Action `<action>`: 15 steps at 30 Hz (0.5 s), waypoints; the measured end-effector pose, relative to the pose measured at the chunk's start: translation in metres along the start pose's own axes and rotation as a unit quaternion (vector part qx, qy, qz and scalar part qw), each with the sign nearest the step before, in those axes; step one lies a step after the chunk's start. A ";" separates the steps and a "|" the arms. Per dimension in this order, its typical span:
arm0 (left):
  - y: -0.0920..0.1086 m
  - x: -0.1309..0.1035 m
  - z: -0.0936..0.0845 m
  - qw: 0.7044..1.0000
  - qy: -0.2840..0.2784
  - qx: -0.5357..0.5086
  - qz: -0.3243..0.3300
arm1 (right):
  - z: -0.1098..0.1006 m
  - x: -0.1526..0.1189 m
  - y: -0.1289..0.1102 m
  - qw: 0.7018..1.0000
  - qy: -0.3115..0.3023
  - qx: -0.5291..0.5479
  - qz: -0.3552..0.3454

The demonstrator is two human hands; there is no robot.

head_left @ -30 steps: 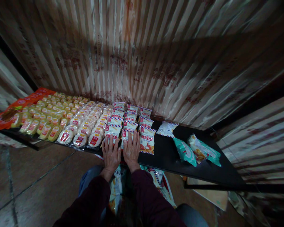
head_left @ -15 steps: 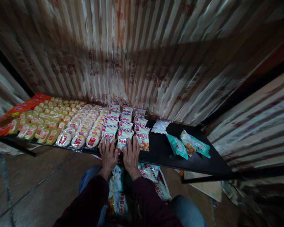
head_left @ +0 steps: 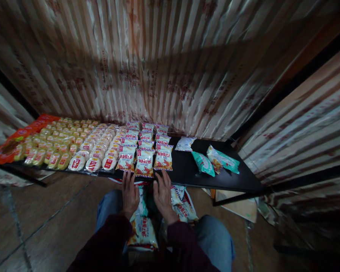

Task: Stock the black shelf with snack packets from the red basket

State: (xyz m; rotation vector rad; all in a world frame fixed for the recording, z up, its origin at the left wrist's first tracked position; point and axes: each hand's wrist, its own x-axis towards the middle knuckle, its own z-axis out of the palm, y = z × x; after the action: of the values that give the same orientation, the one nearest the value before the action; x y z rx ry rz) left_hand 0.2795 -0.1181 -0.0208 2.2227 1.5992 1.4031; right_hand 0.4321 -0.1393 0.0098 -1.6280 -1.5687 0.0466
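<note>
Striped, creased sheeting (head_left: 147, 68); dark shelf (head_left: 184, 172); brown floor (head_left: 53, 211) with pale seams; dim light.

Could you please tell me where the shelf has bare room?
The black shelf is bare between the snack bags and green packets, before the white packet, and at its right end. Wrapped cakes crowd its left side.

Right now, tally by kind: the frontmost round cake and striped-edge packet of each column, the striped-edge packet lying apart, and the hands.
Front round cakes: 3
Front striped-edge packets: 3
Packet lying apart: 1
Left hand, right hand: 2
Total: 9
</note>
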 end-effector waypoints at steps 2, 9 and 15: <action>0.012 -0.014 -0.007 0.999 -0.026 -0.011 0.022 | -0.004 0.011 0.005 0.998 0.021 0.033 0.044; 0.060 -0.087 -0.029 0.913 -0.383 -0.137 0.022 | -0.028 -0.022 0.050 0.990 0.036 0.026 0.137; 0.071 -0.114 -0.015 0.835 -0.502 -0.210 -0.078 | -0.052 -0.096 0.052 0.992 0.022 0.016 0.124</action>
State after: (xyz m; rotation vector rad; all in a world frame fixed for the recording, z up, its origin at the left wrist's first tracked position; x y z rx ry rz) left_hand 0.3149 -0.2458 -0.0468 1.9183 0.9259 0.3053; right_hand 0.4831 -0.2395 -0.0364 -1.7787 -1.3190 0.1673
